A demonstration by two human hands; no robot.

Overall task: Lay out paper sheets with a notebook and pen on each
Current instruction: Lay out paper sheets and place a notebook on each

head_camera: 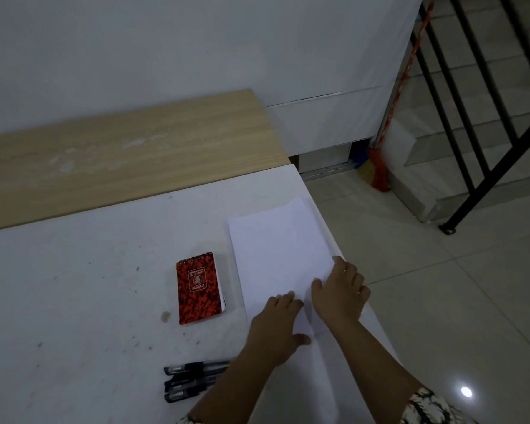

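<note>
Where floor tiles (426,270) gleam, white table (74,286) ends.

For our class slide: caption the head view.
Both hands rest on stacked paper sheets; red notebook and pens beside.

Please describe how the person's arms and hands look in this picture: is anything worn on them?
Both forearms are bare. The left hand and the right hand wear no gloves; no ring or watch is visible. At the bottom edge, a short patterned sleeve, pale with dark markings, covers the right upper arm. A small bit of similar cloth shows by the left arm.
</note>
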